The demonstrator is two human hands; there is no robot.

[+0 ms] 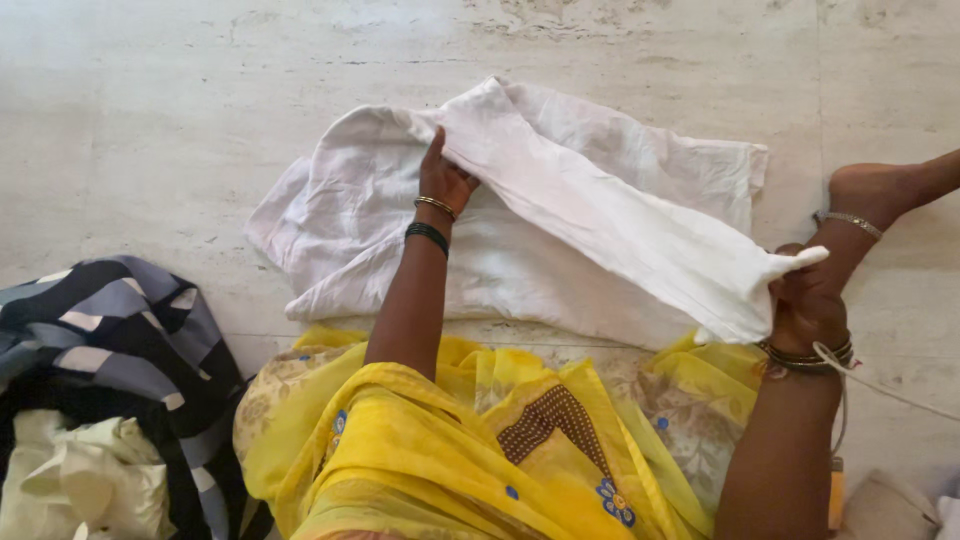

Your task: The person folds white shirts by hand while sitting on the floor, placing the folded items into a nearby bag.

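A white cloth garment [520, 250] lies spread on the pale stone floor in front of me. My left hand [443, 172] pinches a fold of it near the top middle, wearing a gold and a dark bangle. My right hand [805, 300] grips the other end of that fold at the right, lifting a long white strip [620, 215] that runs diagonally between both hands. Several bangles circle the right wrist.
My yellow patterned garment [470, 440] covers my lap at the bottom. A heap of striped black, grey and cream clothes [100, 390] sits at the lower left. My bare foot with an anklet [870, 195] rests at the right. The marble floor [150, 120] stretches beyond.
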